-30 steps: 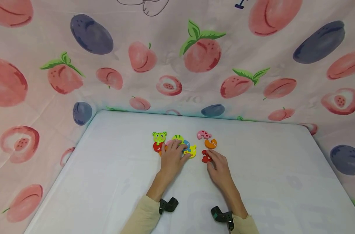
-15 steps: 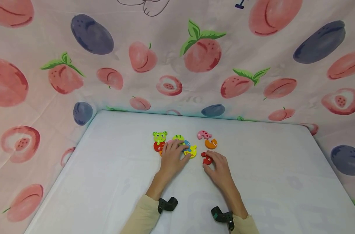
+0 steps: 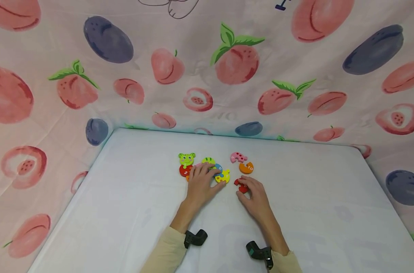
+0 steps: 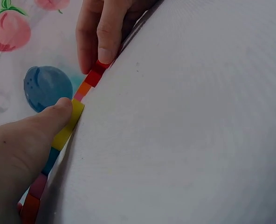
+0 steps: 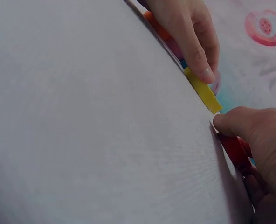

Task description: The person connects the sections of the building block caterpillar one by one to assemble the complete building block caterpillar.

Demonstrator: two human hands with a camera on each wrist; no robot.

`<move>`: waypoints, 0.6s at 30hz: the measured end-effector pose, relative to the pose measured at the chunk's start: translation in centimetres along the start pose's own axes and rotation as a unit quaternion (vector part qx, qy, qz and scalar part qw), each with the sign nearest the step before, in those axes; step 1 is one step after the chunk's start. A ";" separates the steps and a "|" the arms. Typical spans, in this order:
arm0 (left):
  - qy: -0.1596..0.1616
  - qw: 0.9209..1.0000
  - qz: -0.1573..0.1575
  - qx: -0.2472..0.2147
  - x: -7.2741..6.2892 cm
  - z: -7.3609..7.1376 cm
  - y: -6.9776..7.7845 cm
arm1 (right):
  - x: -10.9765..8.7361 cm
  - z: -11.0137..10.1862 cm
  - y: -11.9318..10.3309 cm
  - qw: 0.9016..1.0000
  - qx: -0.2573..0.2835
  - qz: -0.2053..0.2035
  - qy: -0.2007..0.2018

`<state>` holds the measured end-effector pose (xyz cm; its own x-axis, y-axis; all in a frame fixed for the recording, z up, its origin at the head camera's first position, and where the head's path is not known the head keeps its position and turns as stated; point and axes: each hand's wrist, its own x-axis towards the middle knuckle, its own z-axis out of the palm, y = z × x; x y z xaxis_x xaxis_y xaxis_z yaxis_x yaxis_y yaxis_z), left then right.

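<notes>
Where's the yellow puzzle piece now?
In the head view, the yellow piece lies on the table just right of centre, against the blue piece, with the thumb of the left hand at its near edge and the right hand to its right.

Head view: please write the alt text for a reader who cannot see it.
A person's left hand rests on a cluster of puzzle pieces on a white table, while the right hand holds a red piece beside it. A pink piece and an orange piece lie nearby, with fruit-printed cloth behind.

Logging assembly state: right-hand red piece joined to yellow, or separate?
Separate: head view shows white tabletop between the red piece and yellow piece.
</notes>
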<state>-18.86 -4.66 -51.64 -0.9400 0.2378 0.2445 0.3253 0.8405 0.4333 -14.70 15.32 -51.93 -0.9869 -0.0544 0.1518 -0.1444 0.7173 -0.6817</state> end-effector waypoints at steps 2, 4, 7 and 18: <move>0.003 1.000 0.000 -0.001 0.0 0.0 0.0 | 0.0 -0.1 -0.1 1.000 0.002 0.000 -0.002; 0.005 1.000 0.002 -0.001 0.0 0.0 0.0 | 0.0 -0.1 -0.2 1.000 0.001 -0.002 -0.005; 0.008 1.000 0.003 -0.002 0.0 0.0 0.1 | 0.0 -0.2 -0.3 1.000 -0.002 -0.009 -0.006; 0.014 1.000 0.007 0.003 -0.1 0.0 0.0 | -0.1 0.0 -0.2 1.000 0.001 -0.011 0.000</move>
<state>-18.75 -4.65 -51.67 -0.9325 0.2356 0.2737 0.3368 0.8407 0.4239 -14.58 15.18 -51.85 -0.9834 -0.0710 0.1672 -0.1671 0.7141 -0.6798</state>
